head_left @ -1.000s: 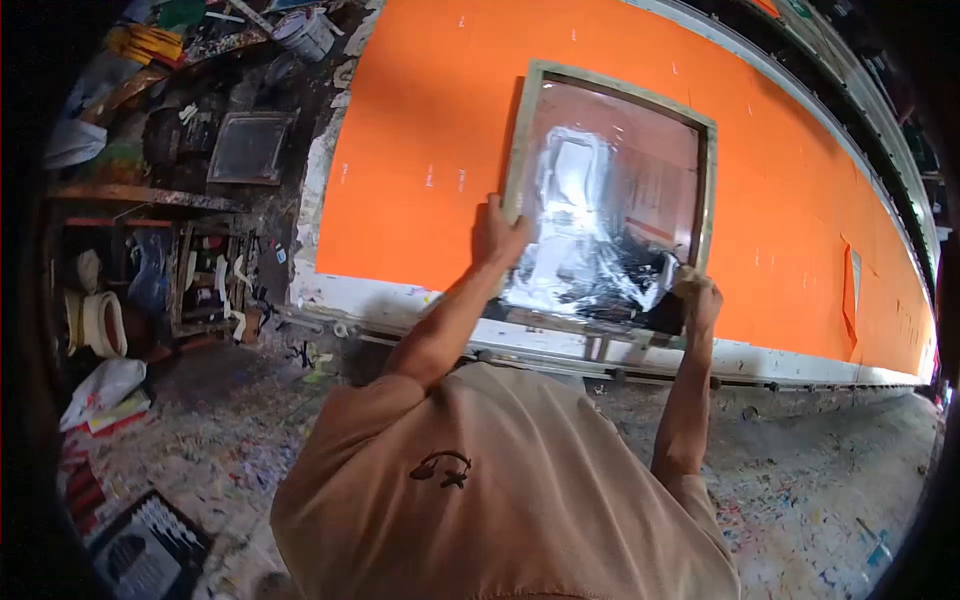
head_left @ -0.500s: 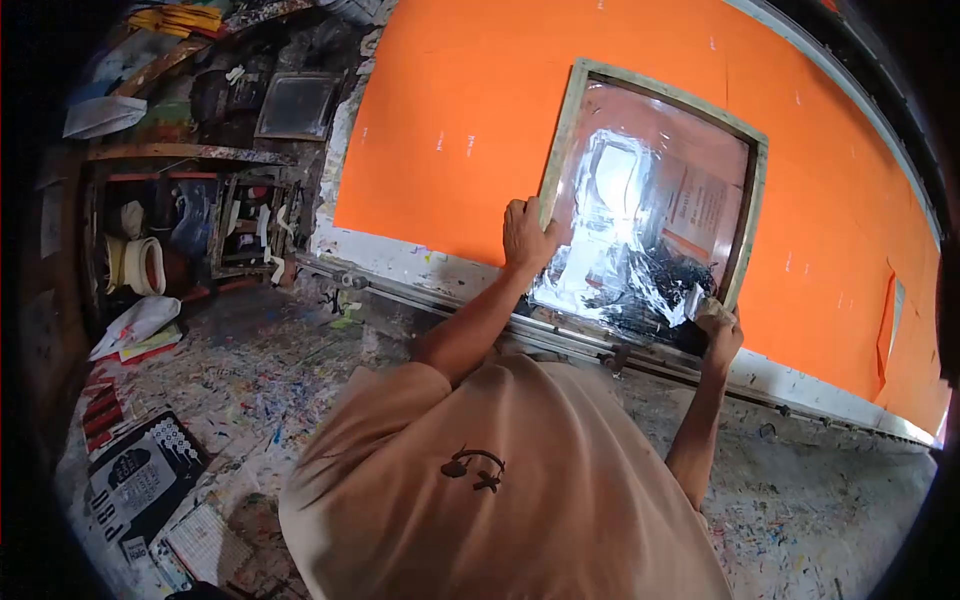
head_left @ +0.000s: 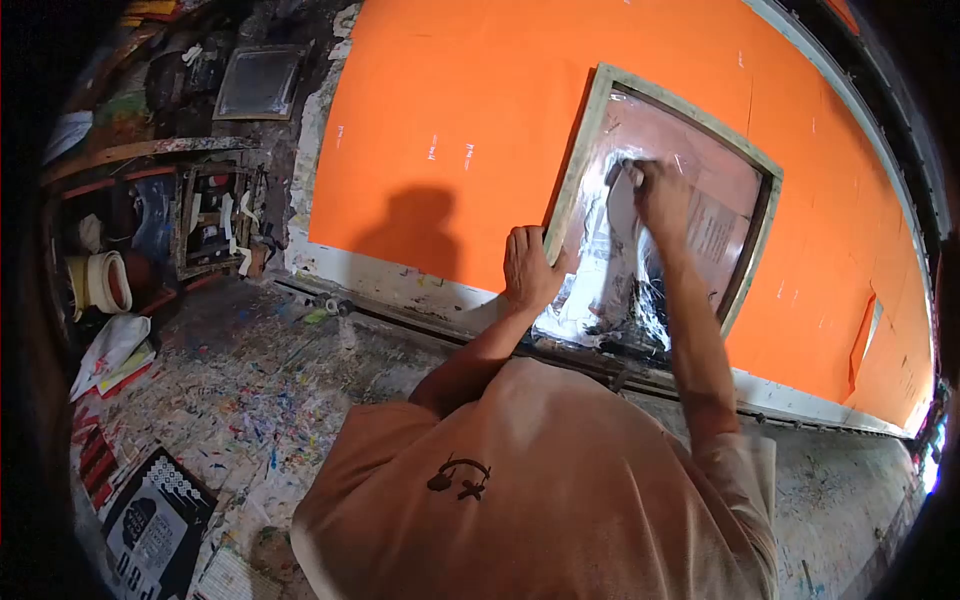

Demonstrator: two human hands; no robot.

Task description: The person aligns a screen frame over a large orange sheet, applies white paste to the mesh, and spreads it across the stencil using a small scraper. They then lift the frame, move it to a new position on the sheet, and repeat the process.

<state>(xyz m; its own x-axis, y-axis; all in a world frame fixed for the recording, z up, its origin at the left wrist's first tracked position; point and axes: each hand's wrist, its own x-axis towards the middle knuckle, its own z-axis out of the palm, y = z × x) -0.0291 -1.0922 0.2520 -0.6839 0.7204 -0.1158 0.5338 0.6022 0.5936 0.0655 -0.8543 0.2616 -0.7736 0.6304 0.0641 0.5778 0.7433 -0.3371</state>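
Observation:
A wooden screen-printing frame [head_left: 568,190] with a shiny, see-through mesh lies on the orange surface [head_left: 400,90]. Glossy wet streaks and black ink smears [head_left: 650,300] cover the mesh's lower part. My left hand [head_left: 532,268] is closed around the frame's left side, near its lower corner. Over the upper middle of the mesh is my right hand [head_left: 662,205], its fingers pinched together. Whatever they hold is too small and blurred to name; a dark patch shows at the fingertips.
A metal rail [head_left: 400,325] runs along the near edge of the orange surface. To the left stand a cluttered shelf [head_left: 150,148] and a smaller framed screen [head_left: 258,82]. The paint-splattered floor [head_left: 250,400] holds a black printed sheet [head_left: 160,520].
My right hand has moved up from the frame's lower right corner to the upper middle of the mesh. My left hand keeps its hold on the left side.

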